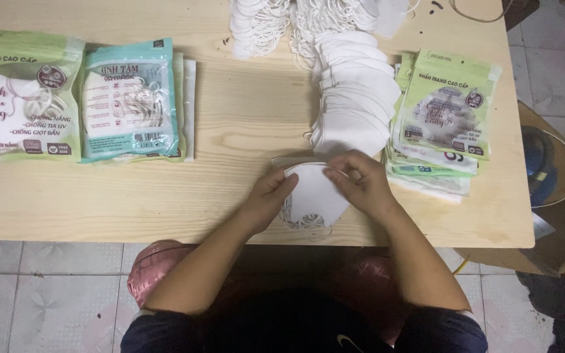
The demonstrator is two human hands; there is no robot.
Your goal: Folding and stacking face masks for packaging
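1. White fabric face mask, folded flat, lies on the pale wooden surface near its front edge, directly ahead of the person
2. The mask's curved, broad edge faces away from the person and its narrower end points toward them; its long axis runs roughly from far to near, tilted slightly right. Thin white ear loops trail out at the near end
3. The left hand rests on the mask's left edge, fingers curled and pinching the fabric
4. The right hand holds the mask's upper right edge, fingers bent together and pinching it
5. Just beyond the hands, a fanned row of white masks stretches toward the far edge, with heaps of loops at the top
6. To the right, just beside that row, sits a stack of green printed pouches
7. Well apart on the left lie a teal printed pouch and a larger green and white packet, side by side
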